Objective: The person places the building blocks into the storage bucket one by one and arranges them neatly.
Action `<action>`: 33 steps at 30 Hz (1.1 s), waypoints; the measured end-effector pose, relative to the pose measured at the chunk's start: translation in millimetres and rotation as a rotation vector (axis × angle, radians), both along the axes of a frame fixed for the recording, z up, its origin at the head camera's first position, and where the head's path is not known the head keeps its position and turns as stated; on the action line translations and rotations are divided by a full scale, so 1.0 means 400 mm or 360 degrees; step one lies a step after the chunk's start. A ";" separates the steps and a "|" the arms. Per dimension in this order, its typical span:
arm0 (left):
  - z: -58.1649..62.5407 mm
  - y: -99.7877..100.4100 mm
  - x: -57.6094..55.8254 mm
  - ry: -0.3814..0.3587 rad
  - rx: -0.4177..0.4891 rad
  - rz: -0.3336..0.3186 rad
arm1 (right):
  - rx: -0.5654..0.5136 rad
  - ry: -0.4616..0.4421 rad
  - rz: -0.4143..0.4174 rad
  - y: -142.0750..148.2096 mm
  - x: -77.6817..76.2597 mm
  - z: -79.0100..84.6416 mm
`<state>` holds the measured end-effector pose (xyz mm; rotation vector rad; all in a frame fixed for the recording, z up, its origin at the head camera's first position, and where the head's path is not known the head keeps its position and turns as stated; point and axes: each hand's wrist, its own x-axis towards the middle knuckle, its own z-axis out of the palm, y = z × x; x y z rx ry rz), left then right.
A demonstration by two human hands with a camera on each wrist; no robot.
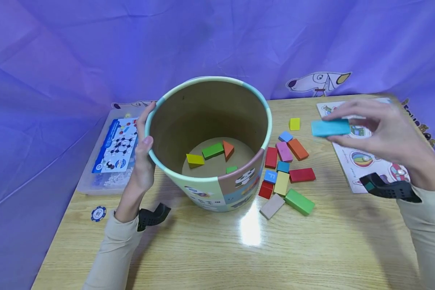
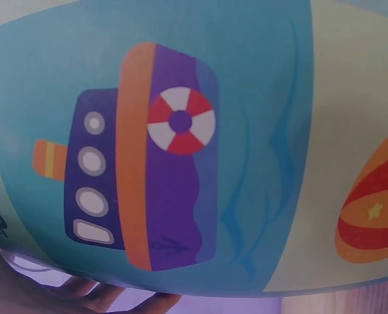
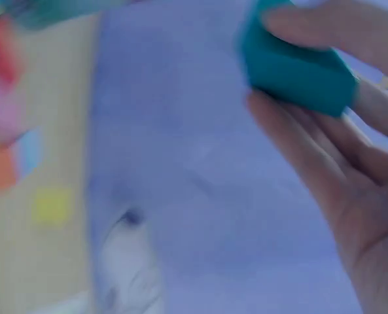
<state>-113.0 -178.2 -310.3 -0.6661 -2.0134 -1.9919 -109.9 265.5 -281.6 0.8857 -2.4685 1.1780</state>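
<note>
A large round bucket (image 1: 206,183) with printed pictures stands on the table. My left hand (image 1: 143,153) rests against its outer left side, fingers extended along the wall and thumb at the rim. In the left wrist view the printed wall fills most of the picture, with several fingers (image 2: 95,294) below it. Inside the bucket lie a yellow block (image 1: 195,160), green blocks (image 1: 212,151) and an orange triangular block (image 1: 228,150). My right hand (image 1: 388,131) pinches a light-blue rectangular block (image 1: 330,127) between thumb and fingers, raised to the right of the bucket.
Several colored blocks (image 1: 283,156) lie loose right of the bucket, including a green one (image 1: 299,201) and a yellow one (image 1: 295,123). A picture board (image 1: 351,161) lies under my right hand. A clear plastic box (image 1: 90,171) and a poker chip (image 1: 98,214) are at left.
</note>
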 end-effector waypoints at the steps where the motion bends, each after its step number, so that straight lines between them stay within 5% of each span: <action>1: 0.000 0.000 0.001 -0.0005 -0.0001 -0.0003 | -0.0155 0.0001 0.0011 -0.021 -0.013 0.025; 4: -0.001 0.000 0.001 -0.0003 -0.0004 -0.0015 | -0.0579 -0.0007 0.0080 -0.099 -0.044 0.092; 7: -0.001 0.001 0.000 -0.0001 -0.0014 -0.0031 | -0.0720 0.0006 0.0170 -0.182 -0.064 0.141; 15: -0.007 0.009 -0.004 -0.0019 0.0001 -0.0067 | -0.0546 -0.0090 0.0352 -0.318 -0.090 0.175; 24: -0.011 0.014 -0.004 -0.0025 -0.0013 -0.0082 | -0.0568 -0.0128 0.0384 -0.338 -0.090 0.167; 33: -0.016 0.017 -0.005 -0.0003 0.0006 -0.0096 | -0.0573 -0.0002 0.0541 -0.341 -0.090 0.164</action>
